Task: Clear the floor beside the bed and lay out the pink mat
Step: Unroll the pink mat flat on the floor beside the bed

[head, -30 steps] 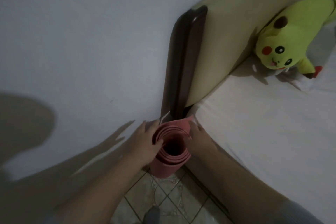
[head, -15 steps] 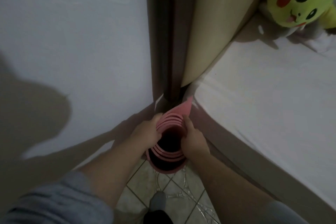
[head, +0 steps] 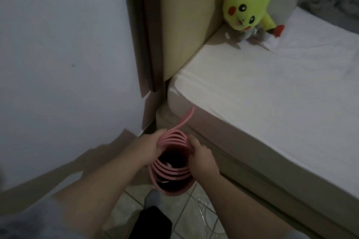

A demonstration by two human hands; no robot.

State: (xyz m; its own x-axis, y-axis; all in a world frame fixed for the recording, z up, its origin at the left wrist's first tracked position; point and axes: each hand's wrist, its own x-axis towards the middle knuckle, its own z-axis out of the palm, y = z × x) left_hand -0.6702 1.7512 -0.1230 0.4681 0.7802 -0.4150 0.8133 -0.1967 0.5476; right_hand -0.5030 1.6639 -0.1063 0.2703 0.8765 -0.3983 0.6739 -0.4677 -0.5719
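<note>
The rolled pink mat (head: 171,172) stands upright between the wall and the bed, and I look down into its open coil. Its loose outer end curls up toward the mattress corner. My left hand (head: 143,147) grips the roll's left rim, thumb inside the coil. My right hand (head: 202,159) grips the right rim. Both hands hold the roll off the tiled floor (head: 180,217). The roll's lower end is hidden from this angle.
The bed (head: 272,106) with a white sheet fills the right side, its dark and beige headboard (head: 174,25) against the white wall (head: 64,54). A yellow plush toy (head: 250,4) lies at the head. My socked foot (head: 152,199) is on the tiles below the roll.
The roll has come away from the headboard corner toward me and its coil has loosened, with the outer end springing free. Both hands keep their hold on the rim.
</note>
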